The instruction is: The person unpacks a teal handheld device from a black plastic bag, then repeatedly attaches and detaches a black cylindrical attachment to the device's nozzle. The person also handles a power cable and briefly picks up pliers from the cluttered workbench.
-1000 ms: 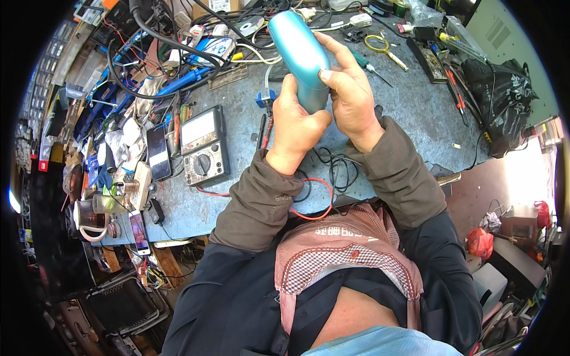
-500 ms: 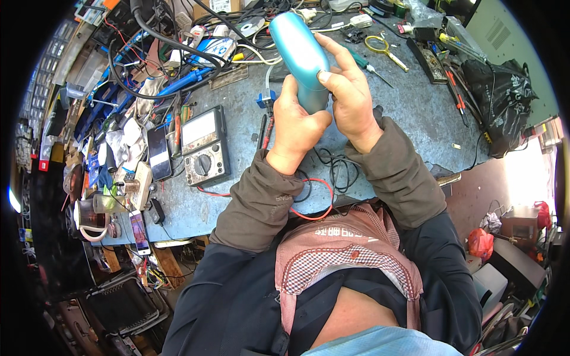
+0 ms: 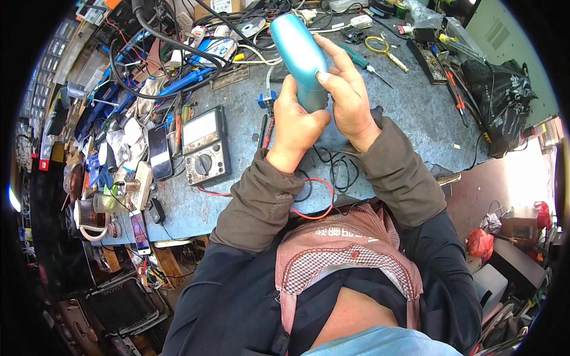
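Observation:
Both hands hold a shiny light-blue bottle-shaped object above the workbench, its rounded end tilted up and to the far left. My left hand is closed around its lower left part, thumb across the near end. From the other side my right hand grips it, with the thumb pressed on its side and the index finger stretched along the back. The near end is hidden by my fingers. Black and red test leads lie under my wrists. Left of them rests an analog multimeter.
Tangled cables and tools crowd the bench's far and left sides. Two phones lie at left. A green-handled screwdriver and a yellow-rimmed magnifier lie beyond my right hand. A black plastic bag sits at the right edge.
The light-blue object and my right hand have shifted very slightly. Both hands keep the same grip, and the bench things are unmoved.

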Tool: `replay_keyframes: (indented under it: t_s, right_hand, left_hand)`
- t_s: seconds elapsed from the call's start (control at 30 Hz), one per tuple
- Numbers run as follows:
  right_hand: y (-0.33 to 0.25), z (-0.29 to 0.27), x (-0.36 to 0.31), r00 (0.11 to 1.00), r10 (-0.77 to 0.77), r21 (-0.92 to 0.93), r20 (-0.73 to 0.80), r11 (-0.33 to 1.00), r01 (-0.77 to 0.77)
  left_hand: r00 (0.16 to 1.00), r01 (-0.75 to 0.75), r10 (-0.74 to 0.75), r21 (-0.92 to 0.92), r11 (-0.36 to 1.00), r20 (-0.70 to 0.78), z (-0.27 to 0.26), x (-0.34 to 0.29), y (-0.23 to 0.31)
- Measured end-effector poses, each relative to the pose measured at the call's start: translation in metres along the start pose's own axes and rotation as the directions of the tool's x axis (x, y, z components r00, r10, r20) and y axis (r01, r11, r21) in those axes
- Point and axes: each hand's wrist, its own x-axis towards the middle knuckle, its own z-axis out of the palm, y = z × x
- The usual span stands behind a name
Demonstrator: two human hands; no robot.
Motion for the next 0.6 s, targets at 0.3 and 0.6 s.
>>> replay_keyframes:
  t_s: [0.3,0.6]
  right_hand:
    - [0.0012,-0.0030,0.0006,1.000,0.008,0.016,0.014,1.000,-0.008]
    - [0.0039,-0.0039,0.0009,1.000,0.006,0.010,0.009,1.000,-0.006]
  left_hand:
    - [1.000,0.010,-0.010,0.000,1.000,0.004,0.0011,0.0005,-0.0005]
    - [1.000,0.002,-0.002,0.000,1.000,0.003,0.0011,0.0004,-0.0015]
